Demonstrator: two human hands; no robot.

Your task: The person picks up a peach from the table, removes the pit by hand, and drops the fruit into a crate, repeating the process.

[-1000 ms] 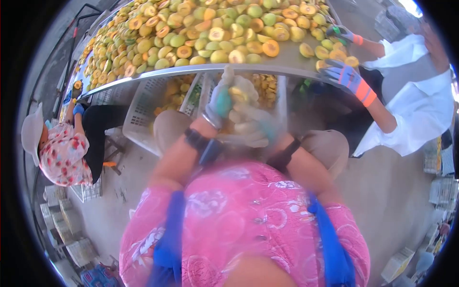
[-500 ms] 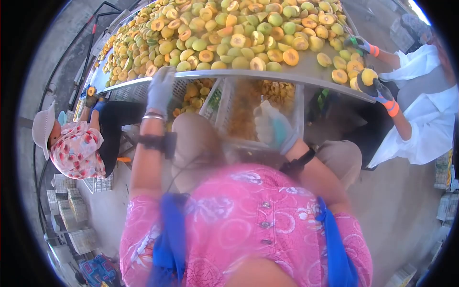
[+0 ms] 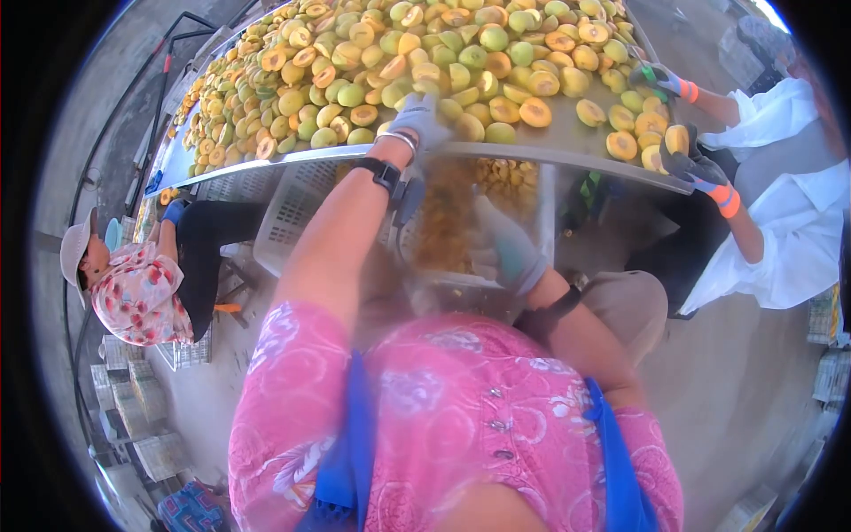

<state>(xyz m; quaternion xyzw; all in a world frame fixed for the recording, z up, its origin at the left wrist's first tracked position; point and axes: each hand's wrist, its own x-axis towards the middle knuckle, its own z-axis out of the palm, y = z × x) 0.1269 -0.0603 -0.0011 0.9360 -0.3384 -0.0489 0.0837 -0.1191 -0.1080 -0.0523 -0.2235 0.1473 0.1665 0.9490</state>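
Observation:
My left hand [image 3: 418, 124], in a pale grey glove, reaches over the metal table's front edge onto a heap of halved yellow-green stone fruit [image 3: 363, 115], which look like peaches. Motion blur hides how its fingers are set. Lower down, my right hand [image 3: 510, 248] is above a white plastic crate [image 3: 547, 213] under the table edge. Its glove is pale with a teal patch, and the fingers look curled, though smeared. Whatever they hold is too blurred to name. Yellow fruit pieces [image 3: 507, 177] lie in that crate.
The metal table edge [image 3: 310, 153] runs across in front of me. Another white crate [image 3: 292, 217] stands left of my knees. A co-worker's gloved hand [image 3: 700, 168] at right holds a fruit half. Another person [image 3: 137, 284] sits at left.
My left hand has moved right and forward from the table edge onto the fruit. My right hand stays over the crate, turned slightly. My left knee no longer shows behind the arm.

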